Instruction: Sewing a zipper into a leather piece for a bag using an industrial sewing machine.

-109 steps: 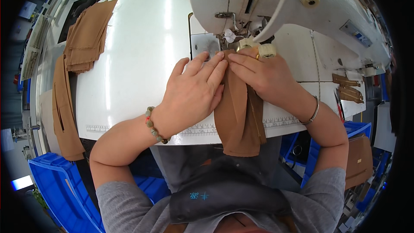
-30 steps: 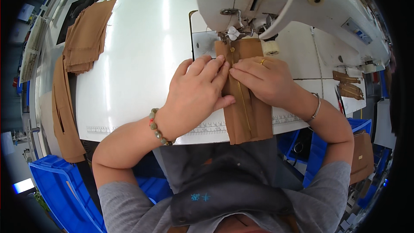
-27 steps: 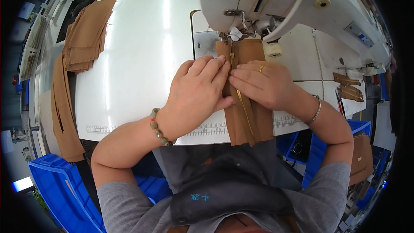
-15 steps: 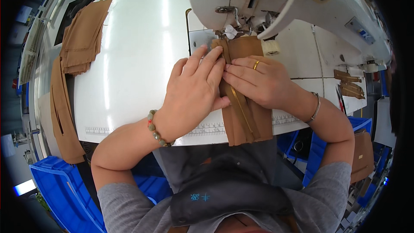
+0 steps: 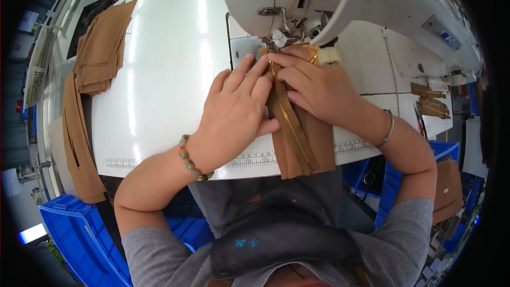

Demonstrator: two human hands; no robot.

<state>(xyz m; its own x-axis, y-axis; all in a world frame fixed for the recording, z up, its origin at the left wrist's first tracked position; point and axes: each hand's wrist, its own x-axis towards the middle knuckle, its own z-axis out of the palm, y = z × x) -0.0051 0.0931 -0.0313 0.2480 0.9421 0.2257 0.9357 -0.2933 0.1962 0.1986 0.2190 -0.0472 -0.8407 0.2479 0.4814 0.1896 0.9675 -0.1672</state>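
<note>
A brown zipper (image 5: 289,119) with gold teeth lies lengthwise on a brown fabric panel (image 5: 325,138), its upper end by the presser foot of a white sewing machine (image 5: 340,5). My left hand (image 5: 236,98) rests flat along the zipper's left side, fingers stretched toward the needle area and index fingertip at the upper teeth. From the right, my right hand (image 5: 319,82) bends its fingers onto the zipper tape near the top, its fingertips meeting the left index finger. The right fingers cover part of the tape and the fabric beneath.
Brown fabric pieces (image 5: 103,48) are stacked at the table's far left, beside a long slit strip (image 5: 79,143). Short zippers (image 5: 433,106) lie at the right. A ruler strip (image 5: 143,162) runs along the front edge. Blue bins (image 5: 79,234) stand below.
My right hand has shifted up toward the presser foot, its fingers more bent. More of the zipper teeth shows below it. My left hand has stayed almost in place.
</note>
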